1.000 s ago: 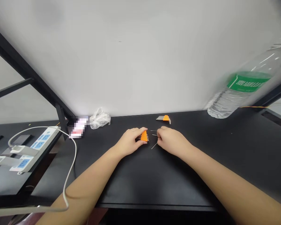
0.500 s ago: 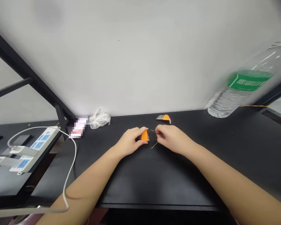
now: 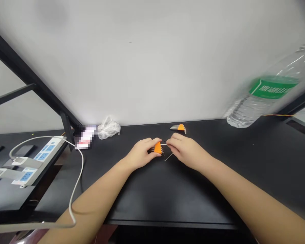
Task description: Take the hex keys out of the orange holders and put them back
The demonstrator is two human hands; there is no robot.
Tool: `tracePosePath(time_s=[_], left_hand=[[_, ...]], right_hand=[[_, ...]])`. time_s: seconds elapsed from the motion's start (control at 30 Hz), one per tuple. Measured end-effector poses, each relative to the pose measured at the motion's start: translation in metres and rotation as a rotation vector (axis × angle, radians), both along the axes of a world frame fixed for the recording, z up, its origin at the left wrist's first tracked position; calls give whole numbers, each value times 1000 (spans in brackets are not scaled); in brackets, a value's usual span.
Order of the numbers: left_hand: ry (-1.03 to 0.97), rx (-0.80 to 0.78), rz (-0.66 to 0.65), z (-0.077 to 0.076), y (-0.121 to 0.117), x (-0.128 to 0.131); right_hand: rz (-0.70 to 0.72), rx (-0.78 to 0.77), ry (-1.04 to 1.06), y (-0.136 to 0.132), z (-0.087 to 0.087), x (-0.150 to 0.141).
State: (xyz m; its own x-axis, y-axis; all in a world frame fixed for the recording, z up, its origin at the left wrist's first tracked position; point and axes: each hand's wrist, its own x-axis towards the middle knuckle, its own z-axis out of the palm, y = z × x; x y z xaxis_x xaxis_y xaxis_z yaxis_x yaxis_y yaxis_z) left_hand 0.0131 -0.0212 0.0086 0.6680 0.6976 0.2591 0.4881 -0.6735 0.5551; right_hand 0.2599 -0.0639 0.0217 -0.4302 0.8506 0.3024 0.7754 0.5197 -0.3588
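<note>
My left hand [image 3: 143, 153] grips an orange hex key holder [image 3: 158, 148] between thumb and fingers, with several metal keys sticking through it. Just to its right, my right hand [image 3: 182, 147] pinches a thin metal hex key [image 3: 163, 144] whose end meets the holder's right side; whether it is inside a slot I cannot tell. A loose hex key [image 3: 168, 157] lies on the black table below the right fingers, partly hidden by them. Behind my hands rests a second orange holder [image 3: 181, 127] with several keys in it.
A crumpled clear plastic bag [image 3: 108, 128] lies by the wall, beside a blurred-out item [image 3: 86, 137]. At left are a power strip [image 3: 42, 159] and a white cable [image 3: 77, 183] looping over my left forearm. A large bottle with a green label [image 3: 271, 87] stands at the back right.
My right hand has moved slightly left, bringing the hex key it pinches up to the holder. The left hand keeps its hold in nearly the same place.
</note>
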Motion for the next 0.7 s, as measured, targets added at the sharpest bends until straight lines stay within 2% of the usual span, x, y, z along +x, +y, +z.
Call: tracePosePath(time_s=[0.27,0.4,0.47,0.6,0.7], left_hand=[[19,58,-6,3,-2,2],[-3,105,-35,6,-2,2],[-26,101,-58,8,-3,2],[-51,88,-103,10,-4,3],[-53,93,-123,12,-7,6]], right_hand=[[38,26,10,-6,3,-9],[98,-52,257,-4,4,-13],[82,-152,444,-1,2,-13],[76,-543,872,5,-4,-14],[84,-763,1055,8,-8,-15]])
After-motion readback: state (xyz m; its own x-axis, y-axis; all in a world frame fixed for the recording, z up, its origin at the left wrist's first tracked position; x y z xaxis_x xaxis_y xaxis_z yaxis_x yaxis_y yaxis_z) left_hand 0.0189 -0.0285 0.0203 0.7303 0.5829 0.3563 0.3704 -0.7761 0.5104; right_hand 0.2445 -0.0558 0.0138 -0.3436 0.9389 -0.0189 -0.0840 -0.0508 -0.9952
